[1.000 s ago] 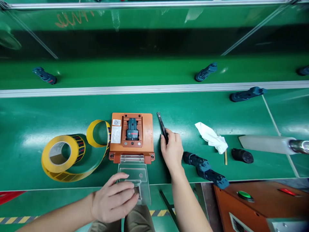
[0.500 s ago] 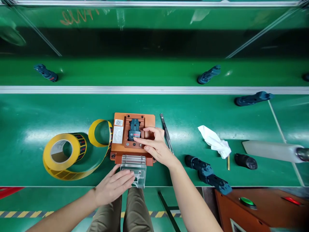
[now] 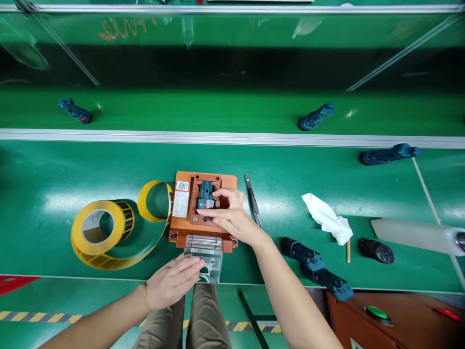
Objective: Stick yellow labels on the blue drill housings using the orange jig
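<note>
An orange fixture [image 3: 185, 223] lies near the bench's front edge, with a dark blue tool housing [image 3: 206, 192] seated in its recess. A label with red lettering shows on the housing's lower part. My right hand [image 3: 232, 215] reaches in from the right, index finger and thumb apart, fingertips touching the housing's lower end and right side. The clear hinged cover [image 3: 216, 264] is swung down toward me. My left hand [image 3: 176, 281] rests on its left part, fingers stretched out and close together, gripping nothing.
Left of the fixture stands a yellow label roll [image 3: 83, 228], its strip curling toward the fixture. Tweezers [image 3: 253, 201] lie to the right. Farther right are a blue housing [image 3: 314, 266], a white tissue [image 3: 327, 218] and a black cylinder [image 3: 376, 249]. More housings [image 3: 317, 116] stand behind.
The view has shifted slightly, so the bench items appear a little farther right. Both hands keep nearly the same places on the housing and the cover.
</note>
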`<state>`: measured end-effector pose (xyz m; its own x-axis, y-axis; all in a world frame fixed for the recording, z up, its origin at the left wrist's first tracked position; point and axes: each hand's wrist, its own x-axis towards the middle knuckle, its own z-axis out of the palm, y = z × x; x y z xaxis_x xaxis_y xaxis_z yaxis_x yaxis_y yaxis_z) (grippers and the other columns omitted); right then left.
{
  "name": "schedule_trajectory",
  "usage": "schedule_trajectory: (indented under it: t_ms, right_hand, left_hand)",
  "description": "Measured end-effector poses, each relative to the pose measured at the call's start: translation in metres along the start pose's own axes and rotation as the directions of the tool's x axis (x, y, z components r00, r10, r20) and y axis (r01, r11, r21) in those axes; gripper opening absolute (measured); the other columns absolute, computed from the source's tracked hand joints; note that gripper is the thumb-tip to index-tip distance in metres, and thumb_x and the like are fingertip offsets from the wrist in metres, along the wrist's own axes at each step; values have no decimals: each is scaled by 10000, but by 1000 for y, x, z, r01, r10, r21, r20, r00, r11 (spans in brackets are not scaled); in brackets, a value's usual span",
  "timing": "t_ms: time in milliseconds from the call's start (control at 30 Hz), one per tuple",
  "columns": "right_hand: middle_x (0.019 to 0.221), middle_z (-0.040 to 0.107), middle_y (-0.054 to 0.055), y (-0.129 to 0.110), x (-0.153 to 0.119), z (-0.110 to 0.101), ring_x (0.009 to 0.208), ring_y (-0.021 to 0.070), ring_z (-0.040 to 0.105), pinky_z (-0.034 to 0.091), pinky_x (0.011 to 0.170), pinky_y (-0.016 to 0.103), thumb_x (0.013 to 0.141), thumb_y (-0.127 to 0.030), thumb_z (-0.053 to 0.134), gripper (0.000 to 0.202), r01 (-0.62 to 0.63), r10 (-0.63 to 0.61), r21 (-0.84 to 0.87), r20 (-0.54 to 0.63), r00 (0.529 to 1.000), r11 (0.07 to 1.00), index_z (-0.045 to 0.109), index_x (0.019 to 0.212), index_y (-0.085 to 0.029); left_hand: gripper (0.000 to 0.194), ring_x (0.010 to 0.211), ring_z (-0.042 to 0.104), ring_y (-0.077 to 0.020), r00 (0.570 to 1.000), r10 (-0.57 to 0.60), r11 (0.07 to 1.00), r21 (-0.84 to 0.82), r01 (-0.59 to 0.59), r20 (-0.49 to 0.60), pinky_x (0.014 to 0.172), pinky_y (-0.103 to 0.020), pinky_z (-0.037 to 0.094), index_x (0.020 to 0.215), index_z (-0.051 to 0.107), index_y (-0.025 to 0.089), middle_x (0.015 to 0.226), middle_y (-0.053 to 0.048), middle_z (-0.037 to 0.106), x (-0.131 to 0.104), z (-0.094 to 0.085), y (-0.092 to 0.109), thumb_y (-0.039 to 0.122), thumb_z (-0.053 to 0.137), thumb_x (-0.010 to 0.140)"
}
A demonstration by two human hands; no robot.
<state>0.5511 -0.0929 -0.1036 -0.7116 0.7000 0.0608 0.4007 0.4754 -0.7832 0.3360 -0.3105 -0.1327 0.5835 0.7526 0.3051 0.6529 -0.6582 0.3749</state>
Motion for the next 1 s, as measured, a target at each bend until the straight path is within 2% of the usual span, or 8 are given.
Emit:
schedule_trajectory:
  t_ms: [200,367,500,667,767,900,933,1000]
  right_hand:
    - [1283,440,46,-4,6,4,1245,286,383,321,1101,539,1011,-421,449,308,-40,40,-24,-27,999,999,716,1159,-464]
    - [1112,533,85,-15,14,1,1114,275,488,433,1007,495,982,-427,500,310,-182,187,41,-214,959,982,667,1189,-268]
    - [1010,576,122,-41,20,6,997,332,514,496,885,513,677,-536,812,521,-301,265,-140,-226,937,943,621,1000,-173]
    - [1026,644,130,-95,16,-12,989,324,618,521,867,468,708,-402,804,486,-334,306,-121,-200,931,935,547,1050,-171]
    - [1105,668,105,-134,-13,-36,994,288,657,537,846,428,761,-374,762,502,-262,261,14,-154,953,965,500,1157,-213]
    - [1141,665,99,-178,-60,-58,1025,262,642,537,860,400,763,-289,762,485,-138,155,113,-165,974,984,532,1185,-225]
    - [1151,666,97,-187,-69,-61,1038,261,634,533,878,405,767,-270,758,486,-119,141,128,-175,975,985,539,1199,-230]
    - [1177,667,91,-203,-85,-69,1074,267,617,515,924,427,781,-250,749,487,-88,118,149,-208,971,985,551,1226,-249]
  left_hand:
    - [263,1280,587,-188,1000,2,1000,20,-2,6,1153,-413,442,1161,677,173,1277,-91,699,2,-2,0,91,572,933]
    - [210,1282,582,-197,999,-7,1000,24,8,-40,1174,-439,405,1096,693,170,1244,-96,715,6,-3,0,113,604,914]
    - [179,1260,601,-204,997,-32,998,54,35,-64,1173,-464,389,1044,701,195,1244,-92,716,9,-3,2,127,607,907]
    - [189,1230,627,-243,974,-198,980,-31,196,-107,1111,-492,401,1082,700,200,1240,-112,716,20,-22,26,190,611,915]
    - [275,1234,617,-267,871,-466,879,-195,435,-154,1036,-489,436,1199,670,211,1245,-129,708,42,-56,51,235,574,943]
    - [378,1157,644,-232,524,-839,470,-685,557,-150,924,-395,525,1333,563,199,1296,-144,661,93,-119,63,344,508,988]
    - [406,1125,657,-227,510,-857,366,-786,498,-76,894,-374,541,1347,551,197,1296,-141,661,107,-134,62,378,511,986]
    - [423,1121,655,-237,589,-803,203,-888,413,90,891,-353,546,1292,602,185,1286,-135,668,134,-161,62,409,605,933]
